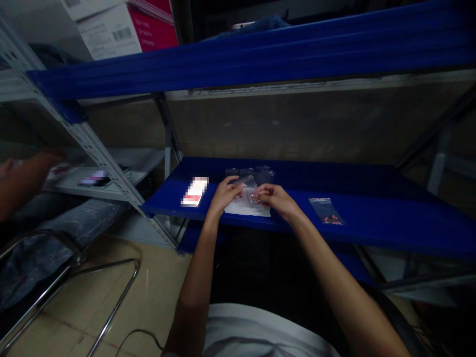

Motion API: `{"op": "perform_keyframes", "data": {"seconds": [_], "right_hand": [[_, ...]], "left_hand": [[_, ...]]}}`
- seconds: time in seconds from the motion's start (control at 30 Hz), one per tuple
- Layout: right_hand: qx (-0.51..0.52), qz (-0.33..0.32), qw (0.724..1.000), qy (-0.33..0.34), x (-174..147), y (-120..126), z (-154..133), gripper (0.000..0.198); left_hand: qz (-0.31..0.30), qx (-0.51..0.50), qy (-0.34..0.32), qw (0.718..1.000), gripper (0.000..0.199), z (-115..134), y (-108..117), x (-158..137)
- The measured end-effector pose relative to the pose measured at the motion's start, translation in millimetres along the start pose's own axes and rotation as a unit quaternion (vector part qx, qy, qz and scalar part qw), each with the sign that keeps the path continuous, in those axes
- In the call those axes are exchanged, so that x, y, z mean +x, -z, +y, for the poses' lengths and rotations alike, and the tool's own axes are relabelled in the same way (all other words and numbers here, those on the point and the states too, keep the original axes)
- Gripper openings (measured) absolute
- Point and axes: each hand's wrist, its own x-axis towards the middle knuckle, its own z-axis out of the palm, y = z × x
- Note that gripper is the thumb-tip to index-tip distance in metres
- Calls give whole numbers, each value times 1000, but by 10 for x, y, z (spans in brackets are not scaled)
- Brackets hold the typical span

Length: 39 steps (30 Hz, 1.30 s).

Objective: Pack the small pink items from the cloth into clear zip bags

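A small clear zip bag is held up between my two hands over the blue shelf. The fingers of my left hand pinch its left side. On its right side, my right hand grips it with thumb and fingertips; what lies inside is too dim to make out. Beneath my hands a white sheet rests at the shelf's front edge. Just behind them are more clear bags. Farther right lies another zip bag with small pink and dark pieces at its bottom.
A lit phone lies left on the blue shelf. Above runs a blue beam; a grey post stands left. Another person's blurred arm and a metal chair frame are at the far left.
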Motion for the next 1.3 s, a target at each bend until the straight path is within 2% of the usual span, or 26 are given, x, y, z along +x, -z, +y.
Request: {"op": "perform_keyframes", "data": {"seconds": [0.13,0.2,0.3,0.47,0.63,0.9,1.0,1.07,1.13,1.2,1.23,1.3], "right_hand": [[8,72,997,-14,407,-160,-10,17],[-54,99,993,-19,641,-231,-28,20],[-145,106,984,-17,991,-323,-45,24],[-258,118,959,-18,1434,-429,-22,22],[-353,118,928,2,1564,-462,-18,19],[-436,111,893,15,1417,-420,-70,21],[-451,101,887,24,1238,-187,-108,14],[-452,107,885,33,1042,104,-123,16],[-439,133,887,57,789,490,-118,20],[-433,162,886,28,498,925,-92,23],[-446,175,878,6,349,1145,-70,23],[-497,205,843,-31,64,1554,-3,20]], "left_hand": [[28,-31,47,998,52,-40,28,173],[52,13,53,997,50,-67,73,342],[104,120,53,986,42,-113,159,649],[147,209,54,965,41,-193,287,1032],[159,306,9,939,40,-217,341,1112],[131,390,-45,910,20,-295,344,985],[123,400,-69,906,16,-284,375,972],[125,401,-83,904,15,-245,380,964],[131,399,-93,903,15,-176,346,947],[139,396,-106,901,16,-83,244,910],[141,394,-117,901,17,-32,162,881],[129,386,-150,901,19,66,-76,801]]}}
